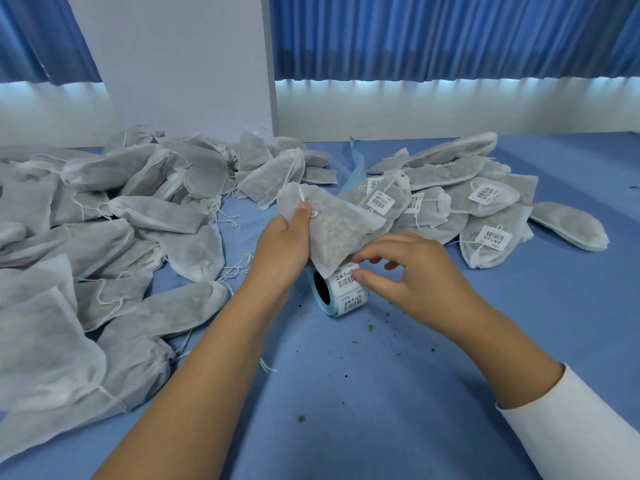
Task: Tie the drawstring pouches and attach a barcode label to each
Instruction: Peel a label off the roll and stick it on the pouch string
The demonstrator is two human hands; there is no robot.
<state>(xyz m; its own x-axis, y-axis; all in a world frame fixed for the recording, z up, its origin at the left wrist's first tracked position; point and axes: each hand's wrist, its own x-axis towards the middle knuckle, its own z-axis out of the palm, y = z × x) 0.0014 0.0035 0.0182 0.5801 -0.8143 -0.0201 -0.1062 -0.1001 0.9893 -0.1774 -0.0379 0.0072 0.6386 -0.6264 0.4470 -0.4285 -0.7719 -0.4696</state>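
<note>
The left hand (282, 240) holds a pouch (332, 226) right above the label roll (341, 292), where the right hand (412, 268) pinches a barcode label (346, 276).

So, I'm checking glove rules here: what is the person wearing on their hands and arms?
No gloves: the left hand and right hand are bare, no rings or watch visible. A plain white sleeve covers the right arm above mid-forearm; the left forearm shows no sleeve.

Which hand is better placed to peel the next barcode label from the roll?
The right hand: its fingertips are at the top of the label roll. The left hand is busy, gripping the pouch just above the roll.
</note>
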